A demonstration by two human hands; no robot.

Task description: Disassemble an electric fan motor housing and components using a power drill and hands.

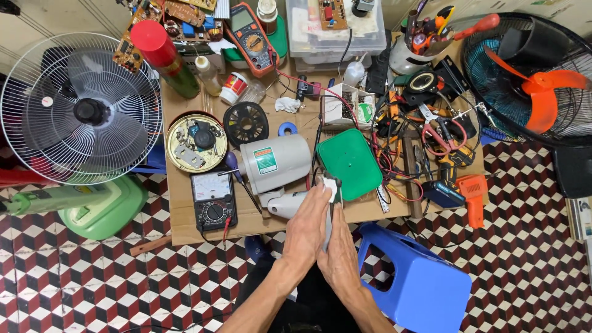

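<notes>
Both hands, left hand and right hand, I see pressed together, grasping a small white part at the cardboard's near edge. Grey motor housing sits just left, green lid just beyond, blue stool near right.

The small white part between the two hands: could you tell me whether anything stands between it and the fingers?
Nothing visible does. The left hand and right hand press together around the small white part, its top showing above the fingers, over the cardboard-covered table edge. The grey fan motor housing lies beside them.
</notes>
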